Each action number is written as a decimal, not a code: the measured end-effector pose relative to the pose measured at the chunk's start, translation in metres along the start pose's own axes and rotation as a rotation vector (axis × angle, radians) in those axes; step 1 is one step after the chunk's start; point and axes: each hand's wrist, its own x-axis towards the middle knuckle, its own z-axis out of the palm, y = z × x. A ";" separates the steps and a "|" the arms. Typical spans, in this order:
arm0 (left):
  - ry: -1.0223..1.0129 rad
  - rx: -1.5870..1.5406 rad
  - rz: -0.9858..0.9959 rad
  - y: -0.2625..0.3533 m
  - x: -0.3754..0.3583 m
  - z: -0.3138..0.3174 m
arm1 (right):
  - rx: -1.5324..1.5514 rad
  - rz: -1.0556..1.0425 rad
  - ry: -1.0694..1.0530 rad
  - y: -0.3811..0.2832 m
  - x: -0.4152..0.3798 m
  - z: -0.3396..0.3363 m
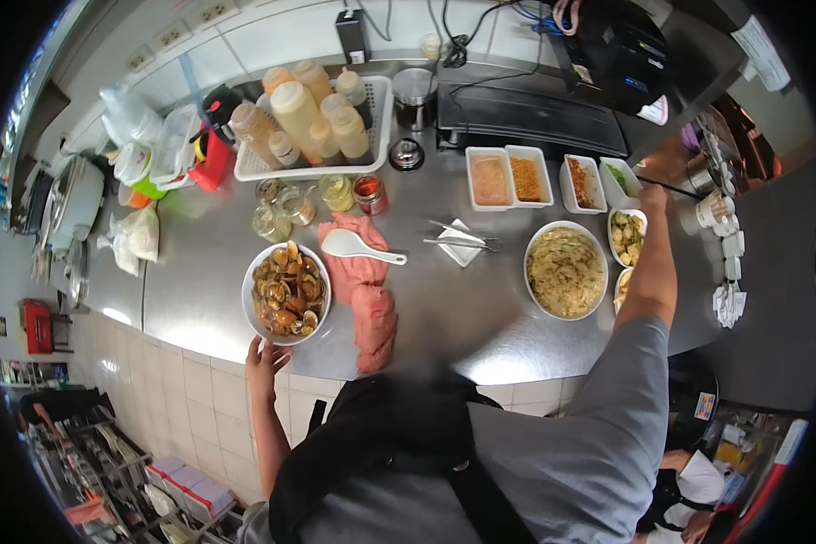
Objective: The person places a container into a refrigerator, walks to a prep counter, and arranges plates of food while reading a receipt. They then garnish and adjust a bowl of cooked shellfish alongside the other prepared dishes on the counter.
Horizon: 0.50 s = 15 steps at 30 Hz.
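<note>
My left hand (pixel 262 360) is at the near edge of a white bowl (pixel 250 319) of clams in brown sauce (pixel 290 288). Its fingers are apart, and the tips seem to touch the rim. Far to the right, my right hand (pixel 653 197) reaches to a white tub of chopped green herbs (pixel 618 174). Its fingers look closed, and a thin dark stick-like thing (pixel 684 191) shows beside them; what they hold is too small to make out. Nearer me, left of my right forearm, sits a bowl of fried rice (pixel 566 270).
A pink cloth (pixel 373 326) and a white rice paddle (pixel 363 247) lie mid-counter, with metal tongs (pixel 462 238) on a small white dish. Behind stand squeeze bottles in a basket (pixel 245 168), glass jars (pixel 370 193) and topping tubs (pixel 528 177). Another person (pixel 684 494) is at lower right.
</note>
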 end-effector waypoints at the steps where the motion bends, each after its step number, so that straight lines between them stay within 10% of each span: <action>1: 0.018 -0.005 -0.010 -0.003 0.001 -0.002 | 0.056 -0.017 -0.009 0.024 0.023 0.011; 8: 0.158 0.068 0.003 0.005 -0.010 -0.022 | 0.033 -0.152 0.258 -0.059 -0.093 -0.119; 11: 0.388 0.241 0.419 0.017 -0.025 -0.023 | 0.167 -0.302 0.244 -0.128 -0.173 -0.174; 15: -0.011 0.217 0.401 0.045 -0.053 -0.001 | 0.423 -0.582 0.107 -0.243 -0.277 -0.201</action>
